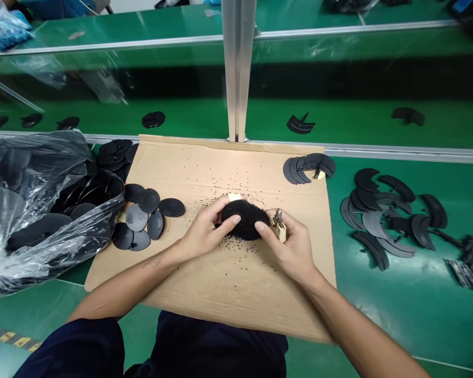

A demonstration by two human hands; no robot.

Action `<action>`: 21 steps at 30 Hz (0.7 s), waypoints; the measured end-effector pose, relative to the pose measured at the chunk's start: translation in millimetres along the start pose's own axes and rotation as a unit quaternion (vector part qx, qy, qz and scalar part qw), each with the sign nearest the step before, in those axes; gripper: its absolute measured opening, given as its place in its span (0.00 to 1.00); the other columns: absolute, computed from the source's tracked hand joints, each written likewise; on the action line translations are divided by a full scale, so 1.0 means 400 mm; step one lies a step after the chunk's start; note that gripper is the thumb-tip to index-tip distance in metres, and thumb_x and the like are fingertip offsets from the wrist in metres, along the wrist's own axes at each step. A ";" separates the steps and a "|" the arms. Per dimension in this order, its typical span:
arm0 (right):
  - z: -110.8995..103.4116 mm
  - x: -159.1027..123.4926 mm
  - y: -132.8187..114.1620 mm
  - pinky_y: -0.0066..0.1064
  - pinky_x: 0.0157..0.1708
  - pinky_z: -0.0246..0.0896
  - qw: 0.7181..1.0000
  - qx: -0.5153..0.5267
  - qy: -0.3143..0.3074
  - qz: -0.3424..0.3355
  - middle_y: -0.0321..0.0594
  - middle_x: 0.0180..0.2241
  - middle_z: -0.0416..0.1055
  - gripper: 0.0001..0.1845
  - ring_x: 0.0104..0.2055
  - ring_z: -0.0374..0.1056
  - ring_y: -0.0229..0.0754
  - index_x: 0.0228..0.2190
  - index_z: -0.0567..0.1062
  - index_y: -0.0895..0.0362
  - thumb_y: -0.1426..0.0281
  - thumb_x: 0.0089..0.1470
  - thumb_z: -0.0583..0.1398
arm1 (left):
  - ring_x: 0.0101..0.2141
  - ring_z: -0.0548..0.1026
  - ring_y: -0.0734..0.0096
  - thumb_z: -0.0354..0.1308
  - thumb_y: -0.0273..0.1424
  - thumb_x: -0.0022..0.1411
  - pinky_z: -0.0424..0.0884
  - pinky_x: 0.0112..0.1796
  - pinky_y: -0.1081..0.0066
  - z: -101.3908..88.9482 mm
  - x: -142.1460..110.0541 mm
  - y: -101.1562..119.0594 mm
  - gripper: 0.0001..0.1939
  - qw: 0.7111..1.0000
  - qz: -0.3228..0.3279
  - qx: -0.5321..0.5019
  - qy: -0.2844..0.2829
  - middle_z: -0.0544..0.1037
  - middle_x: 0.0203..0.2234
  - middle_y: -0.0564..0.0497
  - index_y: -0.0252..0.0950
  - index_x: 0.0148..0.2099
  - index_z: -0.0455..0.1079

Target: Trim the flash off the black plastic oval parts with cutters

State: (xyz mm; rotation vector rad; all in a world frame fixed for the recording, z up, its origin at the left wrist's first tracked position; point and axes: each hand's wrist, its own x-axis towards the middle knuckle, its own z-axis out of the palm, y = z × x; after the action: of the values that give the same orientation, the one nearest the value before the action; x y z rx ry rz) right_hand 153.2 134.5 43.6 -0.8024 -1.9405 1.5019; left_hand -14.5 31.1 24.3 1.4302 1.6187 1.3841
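Over the middle of a cardboard sheet [205, 283], my left hand [205, 228] is closed on a black plastic disc [246, 220], thumb on top and pale tape on one fingertip. My right hand [294, 249] presses its thumb on the disc's right edge. Also in the right hand is a small tool with metal jaws and pale handles, apparently nippers [278, 223], partly hidden by the fingers. The dark shape between the hands looks like two overlapping round pieces; I cannot tell whether they are joined. Tiny black scraps [240, 247] lie scattered around and beneath it.
Several loose black discs [137, 217] lie left of my hands, beside an open clear plastic bag [35, 210] of discs. To the right are curved black pieces [309, 167] on the cardboard and a larger pile [374, 223] on the green table. A metal post [238, 68] rises behind.
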 end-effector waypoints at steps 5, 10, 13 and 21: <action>-0.003 0.001 0.006 0.31 0.33 0.65 0.999 -0.019 -0.014 -0.027 0.35 0.28 0.71 0.08 0.30 0.66 0.38 0.32 0.74 0.54 0.63 0.59 0.61 | 0.40 0.78 0.67 0.55 0.34 0.71 0.77 0.40 0.69 -0.016 0.004 0.009 0.13 0.999 0.030 0.034 -0.009 0.79 0.39 0.46 0.35 0.53 0.70; -0.011 0.005 0.016 0.38 0.41 0.69 0.991 -0.080 -0.009 -0.107 0.41 0.40 0.78 0.09 0.41 0.73 0.43 0.42 0.77 0.53 0.65 0.59 0.63 | 0.39 0.77 0.67 0.51 0.30 0.72 0.77 0.39 0.67 -0.031 0.001 0.020 0.15 0.972 0.125 0.184 -0.070 0.78 0.42 0.44 0.35 0.57 0.69; -0.011 0.004 0.025 0.38 0.38 0.70 0.983 -0.095 -0.027 -0.152 0.40 0.37 0.78 0.06 0.38 0.74 0.42 0.40 0.77 0.53 0.69 0.60 0.62 | 0.37 0.77 0.68 0.49 0.29 0.73 0.77 0.37 0.68 -0.021 -0.006 0.017 0.16 0.957 0.149 0.235 -0.085 0.78 0.42 0.44 0.36 0.60 0.67; -0.008 -0.004 0.035 0.37 0.35 0.71 0.967 -0.088 0.000 -0.239 0.40 0.37 0.78 0.10 0.37 0.75 0.42 0.39 0.77 0.52 0.77 0.57 0.63 | 0.40 0.79 0.69 0.64 0.35 0.65 0.77 0.42 0.68 -0.018 -0.002 0.021 0.14 0.987 0.141 0.078 0.025 0.81 0.39 0.47 0.37 0.50 0.75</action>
State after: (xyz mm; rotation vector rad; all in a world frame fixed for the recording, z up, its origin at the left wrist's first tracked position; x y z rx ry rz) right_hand 158.3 138.3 30.7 -0.3604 -2.0966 1.0536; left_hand -17.8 27.0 34.0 1.7858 1.6359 1.4837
